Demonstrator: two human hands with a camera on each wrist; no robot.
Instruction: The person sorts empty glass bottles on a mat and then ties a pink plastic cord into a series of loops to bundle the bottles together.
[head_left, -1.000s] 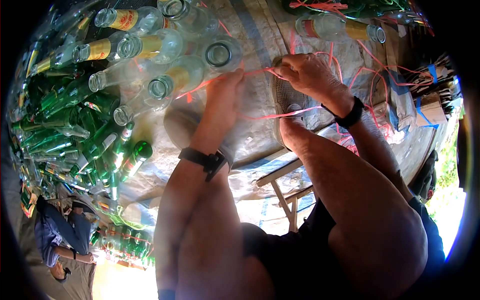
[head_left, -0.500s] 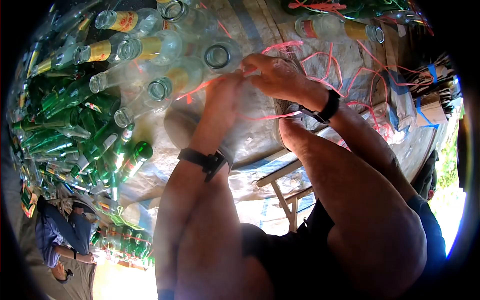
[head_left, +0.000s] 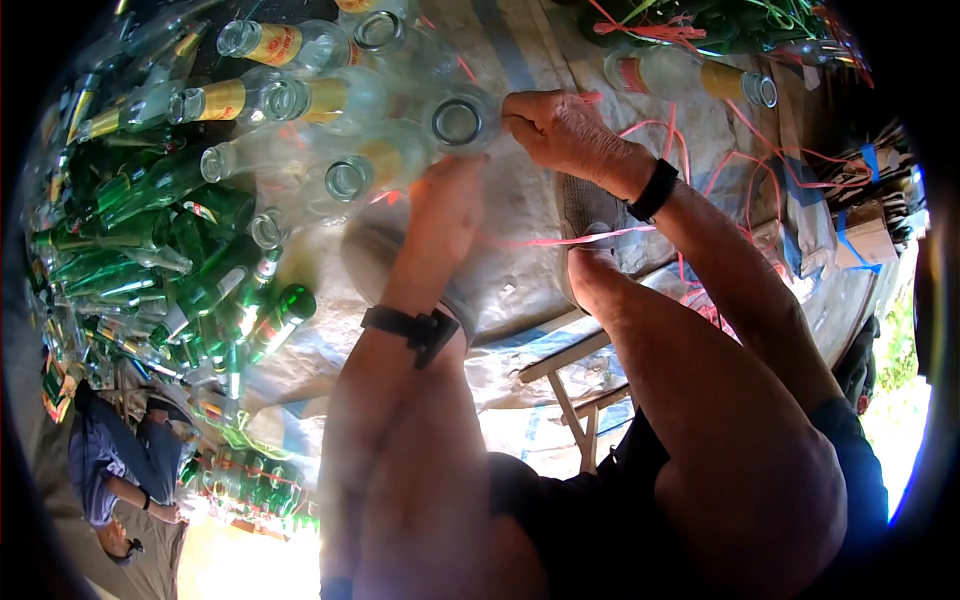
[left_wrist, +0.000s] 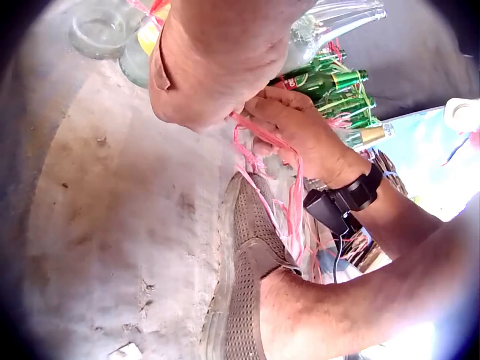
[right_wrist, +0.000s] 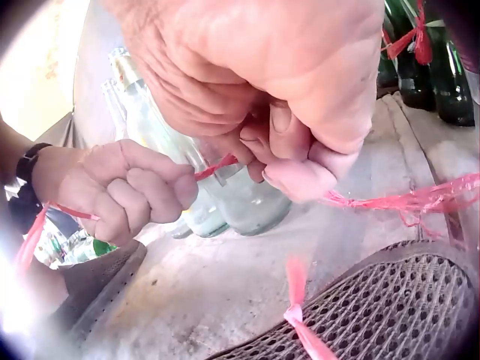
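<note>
My left hand is curled around pink plastic twine beside the clear glass bottles. My right hand pinches the same twine between thumb and fingers. In the right wrist view a short taut length runs from one hand to the other, and a loose tail trails off to the right. The nearest clear bottle stands upright just left of my right fingers. In the left wrist view, twine strands hang below both hands, over a brown mesh shoe.
More clear bottles with yellow labels and piled green bottles fill the left side. A single clear bottle lies at the top. Loose twine tangles over the sheet at right. A wooden stool and another person are lower down.
My right hand moved left from above the shoe to my left hand, then slightly up beside the nearest bottle, still gripping twine. My left hand stays low by the bottles. The head view shifted slightly.
</note>
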